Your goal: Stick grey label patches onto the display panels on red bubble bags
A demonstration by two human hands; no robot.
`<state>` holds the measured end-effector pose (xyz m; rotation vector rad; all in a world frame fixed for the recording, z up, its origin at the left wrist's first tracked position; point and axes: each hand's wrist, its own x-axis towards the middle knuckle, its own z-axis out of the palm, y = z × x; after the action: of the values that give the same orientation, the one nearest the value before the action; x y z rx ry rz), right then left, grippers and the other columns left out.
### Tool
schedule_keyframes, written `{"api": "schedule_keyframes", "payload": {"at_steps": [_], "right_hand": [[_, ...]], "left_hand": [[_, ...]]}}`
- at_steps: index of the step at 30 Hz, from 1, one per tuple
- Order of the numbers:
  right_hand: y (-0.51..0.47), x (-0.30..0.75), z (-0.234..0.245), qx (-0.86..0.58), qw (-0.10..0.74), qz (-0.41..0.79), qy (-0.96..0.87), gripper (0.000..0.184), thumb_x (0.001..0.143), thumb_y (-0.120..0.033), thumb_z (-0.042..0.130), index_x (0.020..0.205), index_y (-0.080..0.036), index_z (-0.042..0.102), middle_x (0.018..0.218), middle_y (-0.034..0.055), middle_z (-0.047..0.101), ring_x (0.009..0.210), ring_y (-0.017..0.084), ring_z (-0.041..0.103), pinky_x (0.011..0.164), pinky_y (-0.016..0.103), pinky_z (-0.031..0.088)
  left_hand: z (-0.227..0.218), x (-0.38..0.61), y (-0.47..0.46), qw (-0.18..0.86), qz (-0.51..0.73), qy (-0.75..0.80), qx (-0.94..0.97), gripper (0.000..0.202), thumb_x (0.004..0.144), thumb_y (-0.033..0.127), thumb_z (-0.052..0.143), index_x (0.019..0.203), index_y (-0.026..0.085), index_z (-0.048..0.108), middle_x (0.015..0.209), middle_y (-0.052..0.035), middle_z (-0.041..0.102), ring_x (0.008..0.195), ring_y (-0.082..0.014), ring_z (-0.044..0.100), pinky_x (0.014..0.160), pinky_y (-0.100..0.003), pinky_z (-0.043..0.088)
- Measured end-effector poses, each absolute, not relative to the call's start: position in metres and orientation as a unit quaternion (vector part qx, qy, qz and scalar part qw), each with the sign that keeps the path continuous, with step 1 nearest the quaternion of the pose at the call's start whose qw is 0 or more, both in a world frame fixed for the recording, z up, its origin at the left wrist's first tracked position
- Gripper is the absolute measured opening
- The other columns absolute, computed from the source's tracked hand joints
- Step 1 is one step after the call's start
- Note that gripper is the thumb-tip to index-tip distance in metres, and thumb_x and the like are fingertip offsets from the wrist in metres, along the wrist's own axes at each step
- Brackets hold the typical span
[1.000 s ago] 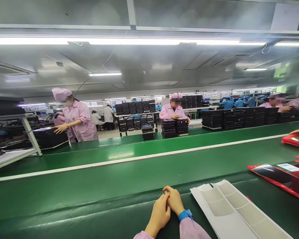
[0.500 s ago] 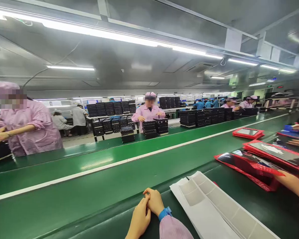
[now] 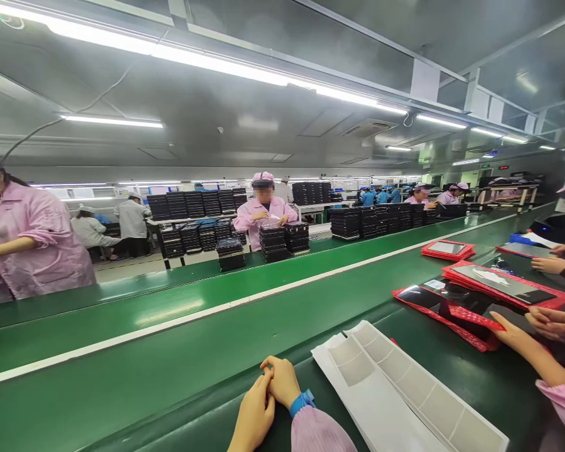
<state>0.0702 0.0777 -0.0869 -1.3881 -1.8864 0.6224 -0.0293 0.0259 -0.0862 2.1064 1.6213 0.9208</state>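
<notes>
My left hand (image 3: 253, 413) and my right hand (image 3: 281, 380) rest together on the dark green table edge (image 3: 183, 420) at the bottom centre. Their fingertips are pressed against each other, and whatever lies between them is hidden. My right wrist wears a blue band (image 3: 301, 402) over a pink sleeve. Just right of my hands lie white backing sheets (image 3: 405, 402) with several grey rectangular labels, untouched by either hand.
A green conveyor belt (image 3: 216, 339) with a white stripe runs across in front. Red trays with black screens (image 3: 452, 307) lie at the right, where a co-worker's hands (image 3: 537, 326) work. Across the belt, people in pink coats stand by stacks of black trays (image 3: 282, 238).
The view has swung right and slightly up, bringing the red trays and the co-worker's hands into sight. My two hands stay pressed together in the same pose.
</notes>
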Motion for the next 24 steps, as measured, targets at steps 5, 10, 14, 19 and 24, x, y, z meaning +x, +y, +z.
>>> {"api": "schedule_keyframes", "payload": {"at_steps": [5, 10, 14, 19, 24], "right_hand": [[0.0773, 0.0701, -0.0864, -0.537, 0.351, 0.240, -0.728, 0.020, 0.080, -0.023, 0.046, 0.085, -0.023, 0.066, 0.061, -0.0009, 0.061, 0.058, 0.009, 0.052, 0.054, 0.019, 0.029], [0.0779, 0.0699, -0.0884, -0.538, 0.355, 0.240, -0.726, 0.019, 0.080, -0.023, 0.047, 0.085, -0.023, 0.066, 0.062, -0.0006, 0.061, 0.059, 0.010, 0.052, 0.055, 0.018, 0.029], [0.0789, 0.0696, -0.0904, -0.536, 0.357, 0.241, -0.726, 0.020, 0.080, -0.022, 0.047, 0.086, -0.023, 0.065, 0.061, -0.0010, 0.061, 0.057, 0.009, 0.051, 0.054, 0.018, 0.029], [0.0791, 0.0700, -0.0913, -0.533, 0.357, 0.243, -0.728, 0.020, 0.081, -0.021, 0.046, 0.084, -0.024, 0.065, 0.061, -0.0014, 0.061, 0.056, 0.009, 0.050, 0.053, 0.018, 0.028], [0.0778, 0.0704, -0.0905, -0.527, 0.357, 0.248, -0.730, 0.021, 0.081, -0.020, 0.044, 0.085, -0.024, 0.064, 0.061, -0.0017, 0.061, 0.056, 0.009, 0.051, 0.054, 0.018, 0.029]], "left_hand": [[-0.0868, -0.0293, 0.0251, 0.157, 0.318, 0.571, 0.741, 0.043, 0.076, 0.014, 0.034, 0.116, 0.014, 0.048, 0.098, -0.0082, 0.063, 0.087, -0.0179, 0.059, 0.075, -0.027, 0.045], [-0.0847, -0.0284, 0.0255, 0.160, 0.318, 0.570, 0.741, 0.040, 0.076, 0.014, 0.034, 0.114, 0.015, 0.049, 0.097, -0.0075, 0.063, 0.086, -0.0172, 0.059, 0.075, -0.026, 0.044], [-0.0818, -0.0272, 0.0229, 0.170, 0.323, 0.566, 0.739, 0.040, 0.076, 0.013, 0.035, 0.112, 0.016, 0.050, 0.096, -0.0067, 0.063, 0.083, -0.0170, 0.059, 0.073, -0.027, 0.043], [-0.0813, -0.0262, 0.0203, 0.178, 0.335, 0.561, 0.736, 0.038, 0.075, 0.011, 0.035, 0.109, 0.017, 0.051, 0.095, -0.0065, 0.063, 0.083, -0.0182, 0.059, 0.073, -0.029, 0.044], [-0.0840, -0.0270, 0.0213, 0.172, 0.344, 0.558, 0.736, 0.041, 0.074, 0.010, 0.037, 0.113, 0.016, 0.050, 0.099, -0.0076, 0.062, 0.087, -0.0194, 0.058, 0.077, -0.030, 0.043]]}}
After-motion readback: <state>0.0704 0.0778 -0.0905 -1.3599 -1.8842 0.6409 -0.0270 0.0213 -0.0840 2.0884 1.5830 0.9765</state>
